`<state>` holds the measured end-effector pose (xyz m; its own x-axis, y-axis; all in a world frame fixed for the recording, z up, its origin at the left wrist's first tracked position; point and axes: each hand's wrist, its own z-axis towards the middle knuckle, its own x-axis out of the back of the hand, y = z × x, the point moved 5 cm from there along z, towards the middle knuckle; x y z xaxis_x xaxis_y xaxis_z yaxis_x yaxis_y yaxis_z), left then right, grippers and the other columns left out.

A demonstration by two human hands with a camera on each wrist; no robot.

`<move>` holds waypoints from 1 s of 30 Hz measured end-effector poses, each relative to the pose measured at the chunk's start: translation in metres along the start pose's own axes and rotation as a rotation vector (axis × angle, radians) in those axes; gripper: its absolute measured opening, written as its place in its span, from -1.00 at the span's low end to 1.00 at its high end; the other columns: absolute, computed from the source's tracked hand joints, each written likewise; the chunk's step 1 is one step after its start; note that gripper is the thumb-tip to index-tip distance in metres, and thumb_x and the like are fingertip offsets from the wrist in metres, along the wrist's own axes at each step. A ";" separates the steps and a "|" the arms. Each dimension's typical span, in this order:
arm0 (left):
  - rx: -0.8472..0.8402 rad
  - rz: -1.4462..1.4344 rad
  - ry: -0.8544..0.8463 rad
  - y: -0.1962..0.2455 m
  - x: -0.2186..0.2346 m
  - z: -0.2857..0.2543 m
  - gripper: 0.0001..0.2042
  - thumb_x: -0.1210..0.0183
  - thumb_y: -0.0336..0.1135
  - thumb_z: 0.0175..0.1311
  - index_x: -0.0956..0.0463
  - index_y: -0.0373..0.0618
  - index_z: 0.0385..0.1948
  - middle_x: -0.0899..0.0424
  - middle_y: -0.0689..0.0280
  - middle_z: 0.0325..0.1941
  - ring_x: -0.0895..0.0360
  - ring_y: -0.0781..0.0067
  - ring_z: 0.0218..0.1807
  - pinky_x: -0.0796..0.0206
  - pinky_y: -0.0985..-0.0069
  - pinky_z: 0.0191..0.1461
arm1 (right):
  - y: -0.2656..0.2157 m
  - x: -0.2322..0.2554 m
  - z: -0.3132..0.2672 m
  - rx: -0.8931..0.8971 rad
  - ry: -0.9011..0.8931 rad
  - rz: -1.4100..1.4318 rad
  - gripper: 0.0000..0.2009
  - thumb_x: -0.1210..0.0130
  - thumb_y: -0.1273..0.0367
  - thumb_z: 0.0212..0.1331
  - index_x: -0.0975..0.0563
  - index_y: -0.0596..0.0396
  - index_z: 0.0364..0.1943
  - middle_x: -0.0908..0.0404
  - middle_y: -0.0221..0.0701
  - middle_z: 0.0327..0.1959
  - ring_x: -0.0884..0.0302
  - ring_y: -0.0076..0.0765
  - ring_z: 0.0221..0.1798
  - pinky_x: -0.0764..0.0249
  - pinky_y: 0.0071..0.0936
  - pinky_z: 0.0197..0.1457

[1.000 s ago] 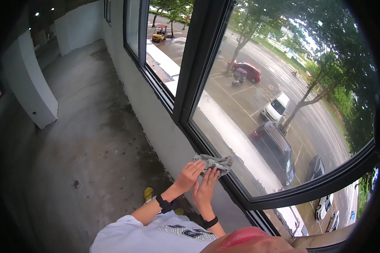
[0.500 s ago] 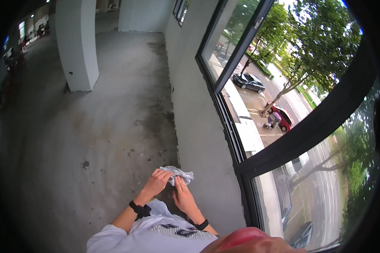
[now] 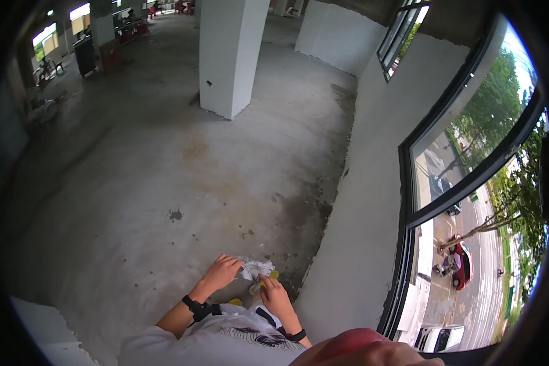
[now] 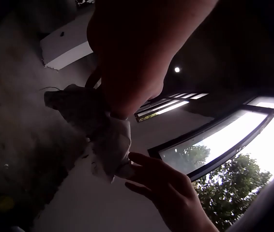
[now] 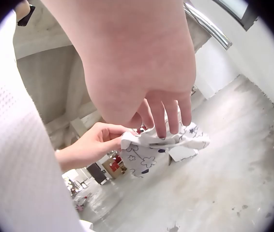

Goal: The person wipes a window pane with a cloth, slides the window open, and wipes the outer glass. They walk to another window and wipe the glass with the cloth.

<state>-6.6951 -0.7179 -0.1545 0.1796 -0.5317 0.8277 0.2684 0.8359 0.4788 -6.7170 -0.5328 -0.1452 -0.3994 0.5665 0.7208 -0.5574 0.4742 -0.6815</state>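
Observation:
A white cloth (image 3: 257,269) with a dark flower print is held in front of the body, over the floor. My left hand (image 3: 223,272) pinches its left side; in the right wrist view the thumb and fingers of the left hand (image 5: 96,145) close on a corner. Across from it, my right hand (image 3: 276,297) grips the other side with bent fingers. The cloth (image 5: 149,152) hangs in loose folds below the fingers there. In the left wrist view the bunched cloth (image 4: 110,145) is dark, and the right hand's fingertips (image 4: 133,158) meet its edge.
A bare concrete floor (image 3: 140,183) with dark stains spreads ahead. A square pillar (image 3: 229,61) stands on it. Along the right runs a pale wall (image 3: 366,183) with a black-framed window (image 3: 409,222); parked cars and trees show outside. Yellow shoes (image 3: 235,301) are below the hands.
The head view has swung left, from the window to the floor and pillar. Both hands have come away from beside the window frame with the cloth and now sit farther apart on it.

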 end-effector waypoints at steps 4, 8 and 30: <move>0.157 0.047 0.031 -0.035 0.011 0.050 -0.78 -0.05 -0.51 0.08 -0.53 -0.20 -0.21 -0.64 0.18 -0.22 -0.54 0.19 -0.12 -0.27 0.36 0.02 | 0.043 0.024 0.067 0.075 0.015 -0.008 -0.61 -0.01 0.51 0.04 -0.42 0.17 0.03 -0.51 -0.13 -0.22 -0.46 0.01 -0.12 -0.40 -0.21 -0.02; 0.295 0.112 0.155 -0.064 0.016 0.119 -0.79 -0.06 -0.50 0.11 -0.53 -0.20 -0.20 -0.64 0.15 -0.25 -0.54 0.17 -0.13 -0.27 0.33 0.00 | 0.093 0.064 0.131 0.136 0.024 -0.048 -0.67 0.01 0.49 0.07 -0.46 0.18 -0.02 -0.54 -0.14 -0.27 -0.46 0.02 -0.18 -0.40 -0.18 -0.08; 0.035 -0.012 0.071 -0.166 -0.073 0.541 -0.77 -0.08 -0.50 0.06 -0.52 -0.19 -0.20 -0.63 0.20 -0.26 -0.53 0.22 -0.16 -0.26 0.36 -0.02 | 0.369 0.238 0.291 -0.485 0.186 -0.095 -0.74 0.04 0.49 0.14 -0.50 0.18 -0.07 -0.59 -0.05 -0.19 -0.53 0.14 -0.11 -0.45 -0.13 -0.05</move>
<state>-7.2652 -0.7440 -0.1356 0.2436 -0.5494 0.7993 0.2382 0.8327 0.4998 -7.2294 -0.4195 -0.1882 -0.2032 0.5949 0.7777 -0.1668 0.7616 -0.6262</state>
